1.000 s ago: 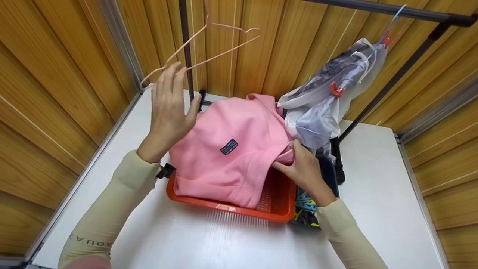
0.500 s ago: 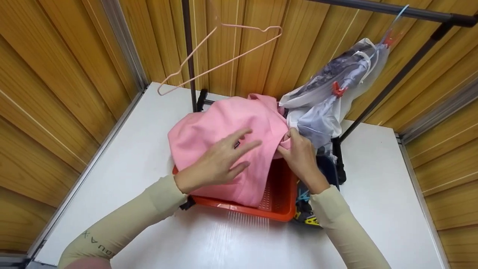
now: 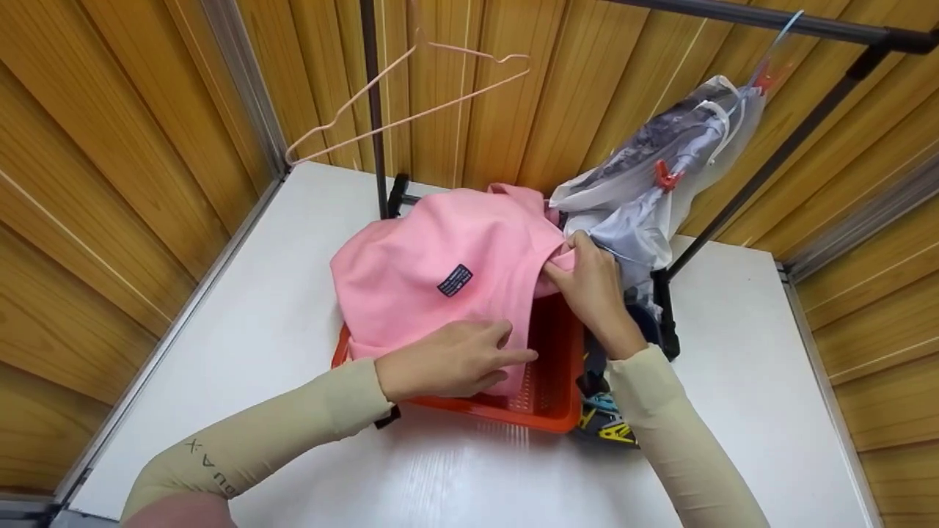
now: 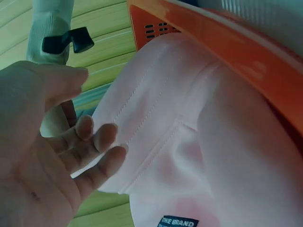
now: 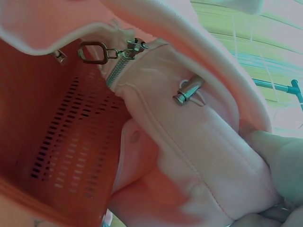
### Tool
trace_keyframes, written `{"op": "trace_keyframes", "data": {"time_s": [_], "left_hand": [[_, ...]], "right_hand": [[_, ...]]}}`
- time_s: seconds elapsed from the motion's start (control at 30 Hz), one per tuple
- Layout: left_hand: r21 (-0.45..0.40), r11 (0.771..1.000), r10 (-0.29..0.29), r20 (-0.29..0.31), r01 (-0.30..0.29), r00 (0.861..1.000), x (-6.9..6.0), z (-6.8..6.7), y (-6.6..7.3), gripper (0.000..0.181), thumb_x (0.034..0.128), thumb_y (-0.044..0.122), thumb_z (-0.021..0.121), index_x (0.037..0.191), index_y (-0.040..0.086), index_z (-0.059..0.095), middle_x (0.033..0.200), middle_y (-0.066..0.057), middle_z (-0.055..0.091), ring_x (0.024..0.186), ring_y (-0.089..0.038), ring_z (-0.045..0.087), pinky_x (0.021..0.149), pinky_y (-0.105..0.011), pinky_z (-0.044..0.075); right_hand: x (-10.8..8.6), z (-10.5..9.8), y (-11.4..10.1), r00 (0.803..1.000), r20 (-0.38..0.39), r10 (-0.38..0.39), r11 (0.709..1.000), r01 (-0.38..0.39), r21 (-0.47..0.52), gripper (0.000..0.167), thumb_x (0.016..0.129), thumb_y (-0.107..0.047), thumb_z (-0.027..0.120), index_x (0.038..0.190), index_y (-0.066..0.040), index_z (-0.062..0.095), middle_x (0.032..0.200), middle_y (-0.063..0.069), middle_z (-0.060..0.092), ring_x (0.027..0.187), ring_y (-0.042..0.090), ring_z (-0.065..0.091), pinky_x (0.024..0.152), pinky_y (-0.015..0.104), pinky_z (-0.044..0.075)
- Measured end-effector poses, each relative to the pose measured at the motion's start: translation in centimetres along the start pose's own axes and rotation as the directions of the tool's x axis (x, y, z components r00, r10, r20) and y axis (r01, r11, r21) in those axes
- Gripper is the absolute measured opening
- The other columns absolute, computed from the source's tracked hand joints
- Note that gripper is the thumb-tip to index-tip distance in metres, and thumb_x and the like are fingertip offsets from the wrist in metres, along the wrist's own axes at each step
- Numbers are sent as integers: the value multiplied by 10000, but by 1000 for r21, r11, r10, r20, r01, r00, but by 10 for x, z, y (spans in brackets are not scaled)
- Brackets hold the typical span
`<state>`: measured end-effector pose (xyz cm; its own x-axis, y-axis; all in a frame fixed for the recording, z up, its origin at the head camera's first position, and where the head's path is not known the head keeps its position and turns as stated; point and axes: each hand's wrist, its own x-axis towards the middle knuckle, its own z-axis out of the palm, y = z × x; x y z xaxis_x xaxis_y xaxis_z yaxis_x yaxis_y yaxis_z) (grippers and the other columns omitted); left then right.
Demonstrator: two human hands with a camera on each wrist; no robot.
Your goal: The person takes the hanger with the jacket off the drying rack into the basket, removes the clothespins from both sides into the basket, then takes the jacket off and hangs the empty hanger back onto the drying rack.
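A pink zip jacket (image 3: 411, 257) with a dark label lies over the orange basket (image 3: 546, 422). My right hand (image 3: 594, 286) pinches the jacket's edge at its right side, lifting it off the basket's inside. A metal zipper pull (image 5: 93, 53) and a cord stopper (image 5: 189, 90) show on the jacket in the right wrist view. My left hand (image 3: 455, 361) is over the jacket's lower right part, index finger pointing toward the lifted edge. In the left wrist view, thumb and fingers (image 4: 106, 165) stand apart with nothing between them.
A pink wire hanger (image 3: 411, 121) hangs at the upper left. White and grey clothing (image 3: 645, 191) with red clips (image 3: 666, 176) hangs from the dark rack (image 3: 704, 11) at right. Beside the basket stands a dark bin holding clothespins (image 3: 612, 433). Wood-patterned walls surround the white floor (image 3: 286, 242).
My left hand has left the hanger and come down and right to the jacket's lower part. The hanger has swung. My right hand has raised the jacket's edge slightly.
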<state>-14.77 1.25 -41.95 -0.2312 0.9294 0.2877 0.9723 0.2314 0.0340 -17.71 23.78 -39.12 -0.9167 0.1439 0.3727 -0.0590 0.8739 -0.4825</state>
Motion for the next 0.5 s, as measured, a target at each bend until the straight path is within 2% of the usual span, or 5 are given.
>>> {"op": "trace_keyframes", "data": {"time_s": [0.13, 0.23, 0.37, 0.5], "left_hand": [[78, 997, -10, 21, 9, 1000, 5, 3, 4, 335, 892, 255, 642, 1227, 241, 629, 891, -26, 557, 622, -147, 480, 555, -249, 414], [165, 986, -16, 29, 11, 999, 7, 5, 6, 344, 888, 275, 642, 1230, 249, 617, 885, -20, 570, 586, -143, 466, 518, -242, 385], [294, 955, -57, 42, 42, 997, 8, 9, 8, 307, 864, 284, 641, 1158, 218, 581, 848, -11, 559, 542, -155, 444, 478, -252, 326], [401, 912, -110, 33, 87, 993, 8, 10, 8, 265, 814, 310, 661, 1006, 182, 529, 820, -2, 545, 551, -165, 500, 466, -266, 368]], "right_hand": [[2, 0, -2, 1000, 6, -6, 1000, 6, -5, 291, 771, -231, 736, 862, -50, 527, 724, 187, 610, 706, 386, 582, 638, 482, 432], [3, 0, -3, 1000, 21, -11, 1000, 11, -11, 292, 768, -225, 730, 873, -47, 523, 725, 194, 603, 710, 392, 580, 639, 486, 430], [4, -1, -3, 999, 29, -20, 1000, 21, -13, 299, 763, -231, 730, 867, -49, 516, 707, 188, 587, 702, 393, 573, 630, 487, 424], [4, -5, 2, 999, 21, -26, 1000, 26, -10, 324, 754, -246, 754, 858, -51, 517, 700, 175, 584, 696, 393, 565, 627, 499, 423]]}}
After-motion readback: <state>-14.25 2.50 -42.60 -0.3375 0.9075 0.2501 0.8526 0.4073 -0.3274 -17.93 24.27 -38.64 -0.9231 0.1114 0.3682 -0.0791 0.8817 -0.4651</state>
